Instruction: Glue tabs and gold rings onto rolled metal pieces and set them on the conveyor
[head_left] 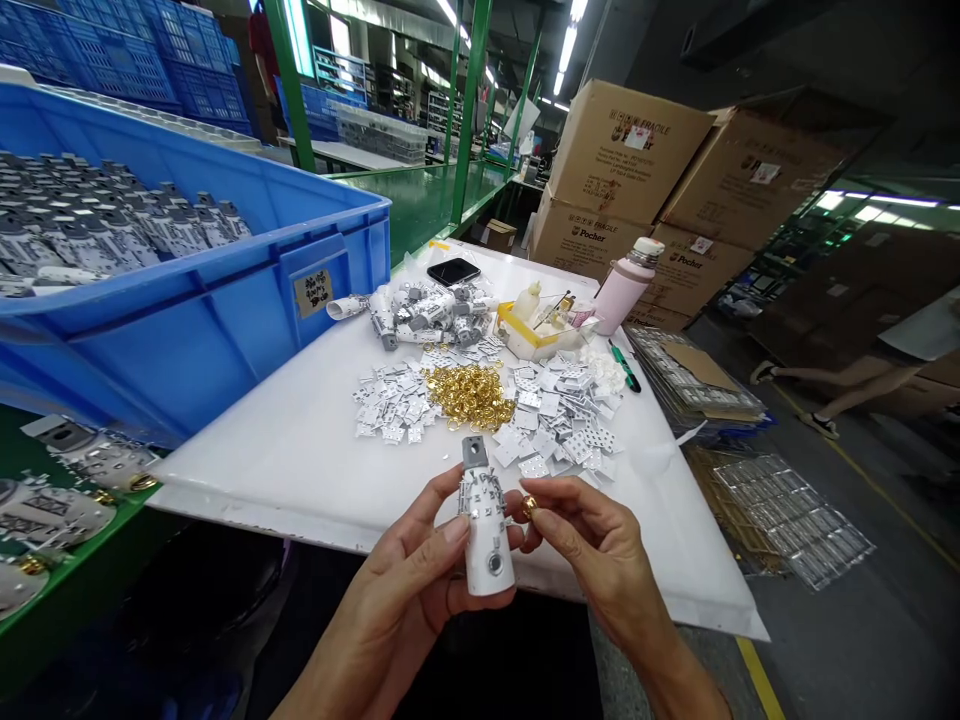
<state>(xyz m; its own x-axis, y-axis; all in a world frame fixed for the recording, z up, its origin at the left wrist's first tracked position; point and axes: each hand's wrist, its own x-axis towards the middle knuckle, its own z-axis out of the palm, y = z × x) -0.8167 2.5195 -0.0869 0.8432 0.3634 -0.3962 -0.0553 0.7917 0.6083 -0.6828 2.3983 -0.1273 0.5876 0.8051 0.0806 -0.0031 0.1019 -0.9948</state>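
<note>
My left hand (420,560) is wrapped round a white tapered model part (487,540) with a grey block on top and small raised details, held upright at the table's front edge. Close to its right side, my right hand (592,550) pinches a small gold ring-like piece (529,505) between thumb and fingertips. Beyond the hands lies a heap of gold pieces (471,396). Small white plates form piles to its left (397,400) and right (559,410). Behind them are more white tapered parts (431,315).
A blue crate (225,320) full of similar parts stands at left. On the table (300,460) are a phone (453,271), a small tray (529,340), a pink bottle (626,285) and a green pen (624,367). Cartons (622,160) are stacked behind; a person (885,360) walks at right.
</note>
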